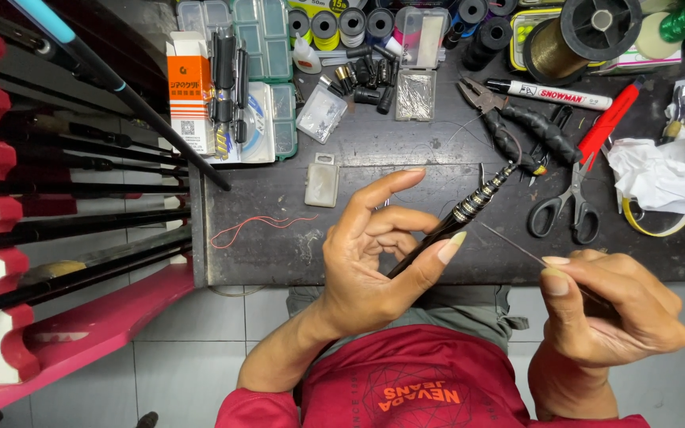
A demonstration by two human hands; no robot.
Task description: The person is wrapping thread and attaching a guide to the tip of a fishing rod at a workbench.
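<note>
My left hand (378, 254) grips a thin black fishing rod tip section (469, 208) with silver-banded rings near its end, thumb pressed on it and index finger stretched out. The rod tip points up and right over the dark workbench (279, 238). My right hand (604, 305) pinches a fine thin wire or needle (513, 244) between thumb and forefinger, its free end aimed toward the rod just right of my left thumb. The two hands are a short gap apart.
Black-handled pliers (517, 123), scissors (568, 202), a red-handled tool (608, 123) and a marker pen (549, 93) lie on the bench's right. Thread spools (338, 24), small clear boxes (323, 181) and a red thread (259, 226) are scattered. A rack of dark rods (73, 222) stands left.
</note>
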